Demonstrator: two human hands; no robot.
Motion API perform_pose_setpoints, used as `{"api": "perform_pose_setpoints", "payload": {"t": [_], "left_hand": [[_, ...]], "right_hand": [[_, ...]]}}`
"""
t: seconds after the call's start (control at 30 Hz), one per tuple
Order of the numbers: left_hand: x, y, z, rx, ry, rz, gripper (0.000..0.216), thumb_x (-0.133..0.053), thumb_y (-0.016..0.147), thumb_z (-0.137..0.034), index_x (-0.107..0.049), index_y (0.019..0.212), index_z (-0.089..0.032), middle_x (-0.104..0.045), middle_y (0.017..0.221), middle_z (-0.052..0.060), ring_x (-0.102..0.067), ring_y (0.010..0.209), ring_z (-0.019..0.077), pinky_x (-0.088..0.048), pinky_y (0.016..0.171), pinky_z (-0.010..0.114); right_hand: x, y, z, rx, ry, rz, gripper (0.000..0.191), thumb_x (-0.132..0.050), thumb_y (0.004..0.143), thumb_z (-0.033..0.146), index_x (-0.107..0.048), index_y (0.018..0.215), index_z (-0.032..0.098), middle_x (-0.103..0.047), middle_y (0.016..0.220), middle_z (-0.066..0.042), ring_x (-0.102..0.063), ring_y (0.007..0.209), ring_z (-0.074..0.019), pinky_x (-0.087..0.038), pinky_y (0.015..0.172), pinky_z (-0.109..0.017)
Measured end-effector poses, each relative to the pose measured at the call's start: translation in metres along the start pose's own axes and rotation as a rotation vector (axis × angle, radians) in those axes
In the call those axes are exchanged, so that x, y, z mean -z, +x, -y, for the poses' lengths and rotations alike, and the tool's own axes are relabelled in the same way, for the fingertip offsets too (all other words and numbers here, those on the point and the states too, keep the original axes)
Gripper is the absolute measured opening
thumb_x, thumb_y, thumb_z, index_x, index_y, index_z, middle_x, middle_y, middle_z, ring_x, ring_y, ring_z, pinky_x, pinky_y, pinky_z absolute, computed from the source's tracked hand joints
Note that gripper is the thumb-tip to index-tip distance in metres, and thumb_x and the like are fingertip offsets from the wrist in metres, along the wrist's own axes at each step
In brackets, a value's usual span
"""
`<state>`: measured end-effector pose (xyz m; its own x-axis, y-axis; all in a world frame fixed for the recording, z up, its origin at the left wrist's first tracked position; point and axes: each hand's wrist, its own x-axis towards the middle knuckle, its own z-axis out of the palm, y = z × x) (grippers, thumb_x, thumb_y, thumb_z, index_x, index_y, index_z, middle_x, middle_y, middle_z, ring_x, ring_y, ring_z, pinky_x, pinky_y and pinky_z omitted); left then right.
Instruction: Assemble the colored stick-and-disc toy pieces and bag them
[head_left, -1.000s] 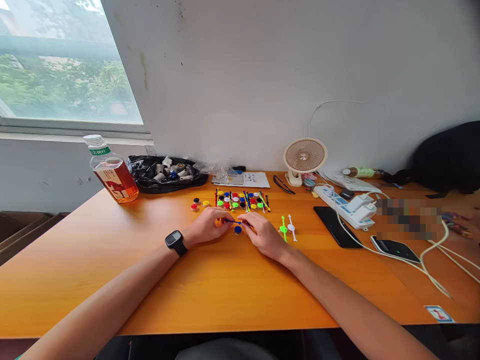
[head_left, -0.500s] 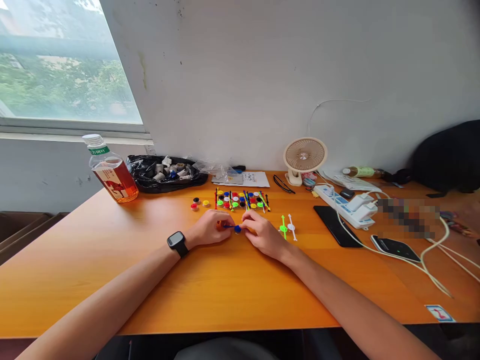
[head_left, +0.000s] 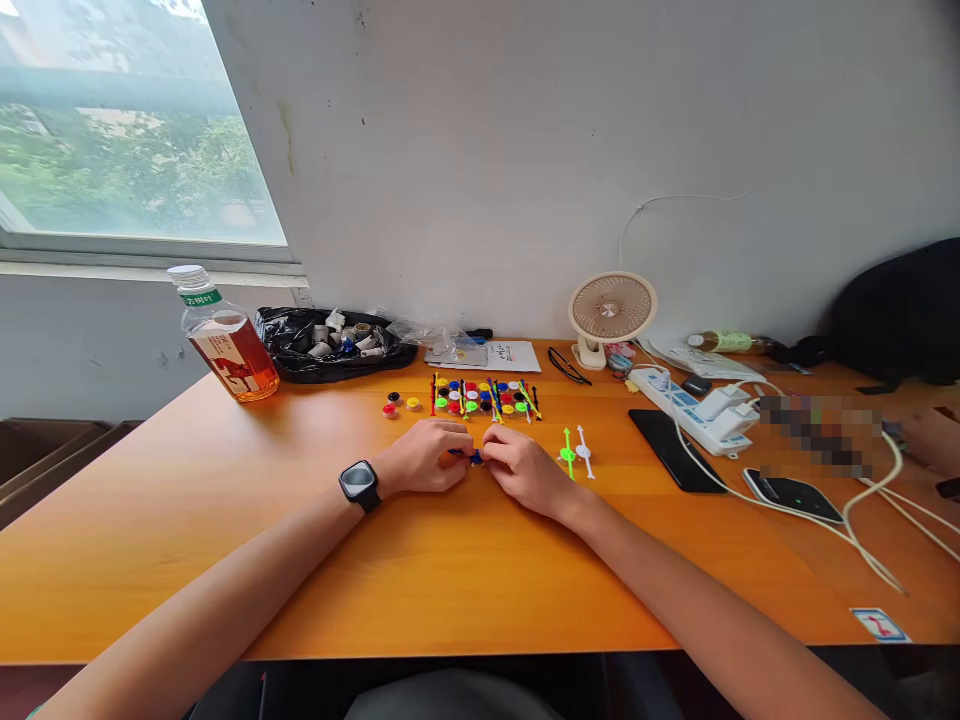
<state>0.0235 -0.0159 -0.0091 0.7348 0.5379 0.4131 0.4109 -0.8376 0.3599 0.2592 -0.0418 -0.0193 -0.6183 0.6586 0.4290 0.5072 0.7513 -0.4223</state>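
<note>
Clear plastic btl w/ amber liquid (head_left: 238, 372): green neck band (head_left: 201, 298) w/ white Chi. chars, "方树叶" legible. Cream front label (head_left: 225, 350) has dark-red print, n/legible. White printed paper sheet (head_left: 517, 356), blue-bordered white rect. sticker (head_left: 880, 625), pale-green label on lying btl (head_left: 727, 343): marks too small/blurred to read.

Daylight comes from the window (head_left: 135, 130) at upper left, its view washed out; a pale sheen brightens the left of the bench (head_left: 187, 480). The wall (head_left: 480, 180) is greyer, wide-angle stretch tilts the drink bottle (head_left: 234, 355), and a pixelated patch (head_left: 821, 435) obscures detail.
</note>
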Motion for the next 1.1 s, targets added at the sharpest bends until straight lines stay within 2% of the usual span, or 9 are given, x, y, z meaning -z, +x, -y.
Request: {"api": "perform_pose_setpoints", "payload": {"t": [0.23,0.4,0.47,0.53,0.6,0.7,0.83,0.97,1.1], "left_hand": [[-0.005,0.002,-0.004,-0.005,0.006,0.008,0.014,-0.059,0.075,-0.012,-0.059,0.086,-0.022,-0.068,0.088,0.005,-0.062,0.081,0.0216,-0.047,0.072,0.032],[-0.004,0.0,-0.003,0.045,-0.011,-0.017,0.014,-0.062,0.08,-0.021,-0.057,0.093,-0.023,-0.066,0.089,0.005,-0.06,0.081,0.0225,-0.047,0.075,0.034],[-0.002,-0.002,-0.002,0.06,-0.031,-0.036,0.018,-0.062,0.084,-0.025,-0.057,0.101,-0.023,-0.067,0.096,0.006,-0.062,0.087,0.0238,-0.048,0.08,0.035],[0.0,-0.004,0.0,0.077,-0.048,-0.07,0.018,-0.058,0.09,-0.028,-0.057,0.107,-0.022,-0.068,0.102,0.007,-0.062,0.093,0.0247,-0.048,0.084,0.037],[0.001,-0.005,0.003,0.103,-0.064,-0.133,0.016,-0.051,0.096,-0.028,-0.057,0.109,-0.022,-0.068,0.105,0.007,-0.062,0.095,0.0246,-0.048,0.087,0.037],[0.003,-0.006,0.009,0.157,-0.058,-0.266,0.017,-0.042,0.099,-0.022,-0.057,0.106,-0.021,-0.067,0.105,0.007,-0.062,0.096,0.0239,-0.048,0.089,0.038],[0.007,-0.007,0.02,0.248,0.036,-0.405,0.014,-0.042,0.1,-0.021,-0.056,0.101,-0.022,-0.067,0.102,0.007,-0.06,0.096,0.025,-0.047,0.09,0.04],[0.017,-0.01,0.043,0.385,0.161,-0.53,0.014,-0.046,0.098,-0.019,-0.058,0.102,-0.023,-0.07,0.11,0.007,-0.058,0.107,0.0279,-0.046,0.098,0.043],[0.026,-0.021,0.082,0.551,0.239,-0.591,0.021,-0.045,0.096,-0.015,-0.063,0.104,-0.023,-0.071,0.111,0.008,-0.058,0.109,0.03,-0.046,0.101,0.046]], "right_hand": [[0.002,0.001,0.002,0.008,-0.111,0.029,0.023,-0.056,0.095,0.002,-0.068,0.093,0.021,-0.068,0.104,-0.008,-0.062,0.096,-0.0232,-0.049,0.086,-0.036],[0.013,0.004,0.003,-0.079,-0.086,-0.121,0.01,-0.062,0.101,0.019,-0.072,0.102,0.023,-0.073,0.105,-0.008,-0.063,0.104,-0.0263,-0.05,0.097,-0.044],[0.015,0.004,0.003,-0.127,-0.049,-0.155,0.014,-0.059,0.104,0.026,-0.072,0.109,0.022,-0.075,0.109,-0.009,-0.065,0.107,-0.0263,-0.05,0.098,-0.043],[0.016,0.003,0.003,-0.182,-0.014,-0.119,0.021,-0.057,0.106,0.033,-0.072,0.115,0.022,-0.076,0.111,-0.009,-0.068,0.102,-0.025,-0.052,0.09,-0.039],[0.016,0.003,0.004,-0.253,0.046,-0.082,0.029,-0.053,0.108,0.041,-0.075,0.109,0.022,-0.076,0.094,-0.006,-0.067,0.081,-0.0211,-0.05,0.073,-0.033],[0.016,0.003,0.006,-0.338,0.17,-0.153,0.046,-0.047,0.109,0.051,-0.073,0.089,0.02,-0.062,0.066,0.0,-0.05,0.056,-0.0153,-0.034,0.055,-0.029],[0.018,0.002,0.004,-0.349,0.176,-0.251,0.047,-0.049,0.108,0.055,-0.07,0.084,0.02,-0.046,0.057,0.003,-0.037,0.052,-0.0134,-0.025,0.053,-0.03],[0.018,0.001,0.0,-0.306,0.028,-0.189,0.046,-0.049,0.108,0.051,-0.063,0.075,0.021,-0.043,0.056,0.004,-0.037,0.052,-0.0132,-0.024,0.056,-0.03],[0.017,0.001,0.002,-0.285,-0.068,-0.176,0.05,-0.049,0.107,0.049,-0.054,0.066,0.021,-0.042,0.054,0.003,-0.036,0.051,-0.0135,-0.024,0.057,-0.03]]}}
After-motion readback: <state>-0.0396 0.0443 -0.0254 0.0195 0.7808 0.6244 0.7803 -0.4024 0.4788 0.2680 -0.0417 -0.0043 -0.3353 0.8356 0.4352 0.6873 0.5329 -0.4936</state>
